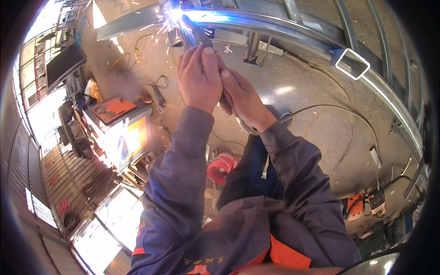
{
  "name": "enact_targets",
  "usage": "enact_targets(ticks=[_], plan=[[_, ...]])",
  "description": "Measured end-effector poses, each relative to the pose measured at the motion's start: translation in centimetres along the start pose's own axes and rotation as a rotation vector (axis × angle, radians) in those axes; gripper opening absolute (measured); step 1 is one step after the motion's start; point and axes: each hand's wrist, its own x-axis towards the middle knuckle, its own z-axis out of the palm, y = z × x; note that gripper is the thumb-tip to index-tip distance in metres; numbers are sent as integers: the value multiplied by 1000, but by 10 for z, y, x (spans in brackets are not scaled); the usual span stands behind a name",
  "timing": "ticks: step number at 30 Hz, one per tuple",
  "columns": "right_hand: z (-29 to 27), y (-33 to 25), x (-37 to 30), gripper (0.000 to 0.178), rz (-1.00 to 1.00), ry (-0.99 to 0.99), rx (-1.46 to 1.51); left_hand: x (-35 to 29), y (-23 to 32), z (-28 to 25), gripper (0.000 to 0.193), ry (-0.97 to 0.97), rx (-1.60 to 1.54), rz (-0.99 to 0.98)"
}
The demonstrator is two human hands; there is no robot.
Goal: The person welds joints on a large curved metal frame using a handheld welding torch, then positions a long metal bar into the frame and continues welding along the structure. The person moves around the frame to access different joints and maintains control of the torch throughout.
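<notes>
Both my hands hold a dark welding torch point(195, 34) out in front of me. My left hand point(198, 78) wraps over the torch handle from the left. My right hand point(243, 98) grips the handle just below and to the right, touching the left hand. The torch tip meets a curved steel tube frame point(275, 28), where a bright blue-white arc point(174, 14) throws sparks. A hose point(321, 110) runs from under my right wrist across the concrete floor. My sleeves are dark grey-blue.
An orange and white welding machine point(120, 128) stands on the floor at left. A red bucket point(222, 167) sits below my arms. An open square tube end point(352, 64) sticks out at right. Orange power tools point(362, 206) lie at lower right. Cables cross the floor.
</notes>
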Motion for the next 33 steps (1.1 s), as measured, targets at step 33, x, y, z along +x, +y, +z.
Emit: enact_targets(ticks=[33], plan=[[-7, -10, -2, 46, 69, -49, 120, -1, -1, 5, 38, -47, 139, 51]])
